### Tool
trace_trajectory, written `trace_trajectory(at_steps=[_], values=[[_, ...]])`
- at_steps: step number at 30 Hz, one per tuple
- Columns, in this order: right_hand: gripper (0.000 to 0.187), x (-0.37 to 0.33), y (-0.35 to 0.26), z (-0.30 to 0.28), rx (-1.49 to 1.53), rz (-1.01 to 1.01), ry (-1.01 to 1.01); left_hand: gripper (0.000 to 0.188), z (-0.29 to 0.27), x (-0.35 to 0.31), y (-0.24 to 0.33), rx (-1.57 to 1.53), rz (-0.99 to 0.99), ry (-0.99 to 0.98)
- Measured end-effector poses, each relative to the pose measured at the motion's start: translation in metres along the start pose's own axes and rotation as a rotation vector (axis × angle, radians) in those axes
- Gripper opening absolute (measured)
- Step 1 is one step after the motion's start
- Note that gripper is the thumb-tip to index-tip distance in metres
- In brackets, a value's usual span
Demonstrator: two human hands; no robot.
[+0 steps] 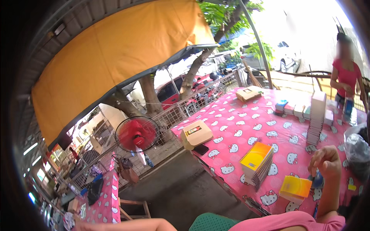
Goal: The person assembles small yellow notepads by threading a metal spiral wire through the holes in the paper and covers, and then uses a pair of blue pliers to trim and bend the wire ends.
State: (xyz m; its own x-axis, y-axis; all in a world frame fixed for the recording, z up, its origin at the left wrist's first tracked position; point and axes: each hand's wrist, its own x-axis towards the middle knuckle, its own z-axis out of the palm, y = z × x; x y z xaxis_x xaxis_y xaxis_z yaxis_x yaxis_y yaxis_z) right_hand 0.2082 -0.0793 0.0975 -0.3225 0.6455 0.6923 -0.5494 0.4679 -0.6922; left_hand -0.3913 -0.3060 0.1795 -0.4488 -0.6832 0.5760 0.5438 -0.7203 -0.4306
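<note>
Right hand: right hand [325,163] raised over the near right part of the tabletop [239,133], fingers bent; can't tell if it grips the blue item [318,181] just under it.
Left hand: arm stretched left along the lower edge; left hand [83,226] dim at the rim by the side table [110,196], can't tell its grip.
Yellow pad: yellow pad [295,188], yellow-orange cover up, on the tabletop just left of the right hand.
Spiral stack: spiral stack [256,163] farther left, yellow top cover, coil edges facing right.
Tall stack: tall stack [317,115] of coil-bound books beyond the right hand.
Book row: low book row [296,109] behind it, to the left.
Bag: clear-and-dark plastic bag [356,150] at the right edge.
Cartons: near carton [198,134] at the left edge, phone [201,149] beside it; far carton [248,93] at the back.
Co-worker: co-worker [345,77] in a pink top, standing at far right.
Fan: red fan [137,133] left of the tabletop, by the fence [181,111].
Overhead: orange tarp [123,54].
</note>
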Motion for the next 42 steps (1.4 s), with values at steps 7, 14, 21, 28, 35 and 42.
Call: trace_trajectory(at_steps=[7, 14, 21, 28, 35, 42], values=[[0.033, -0.018, 0.001, 0.009, -0.021, -0.013, 0.002, 0.034, 0.115, -0.082, 0.021, -0.181, -0.21, -0.316], [0.037, -0.037, -0.012, -0.002, -0.175, 0.019, 0.126, 0.035, 0.15, -0.17, 0.024, -0.058, -0.4, -0.56], [0.038, -0.036, -0.014, -0.014, -0.208, 0.067, 0.145, 0.036, 0.159, -0.189, 0.016, -0.046, -0.462, -0.627], [0.037, -0.049, -0.004, -0.031, -0.238, 0.08, 0.149, 0.037, 0.165, -0.175, 0.004, -0.077, -0.435, -0.689], [0.038, -0.066, -0.002, -0.046, -0.329, 0.048, 0.211, 0.039, 0.178, -0.163, -0.016, -0.155, -0.409, -0.735], [0.039, -0.092, -0.008, -0.054, -0.426, 0.087, 0.312, 0.04, 0.197, -0.156, -0.045, -0.221, -0.372, -0.762]])
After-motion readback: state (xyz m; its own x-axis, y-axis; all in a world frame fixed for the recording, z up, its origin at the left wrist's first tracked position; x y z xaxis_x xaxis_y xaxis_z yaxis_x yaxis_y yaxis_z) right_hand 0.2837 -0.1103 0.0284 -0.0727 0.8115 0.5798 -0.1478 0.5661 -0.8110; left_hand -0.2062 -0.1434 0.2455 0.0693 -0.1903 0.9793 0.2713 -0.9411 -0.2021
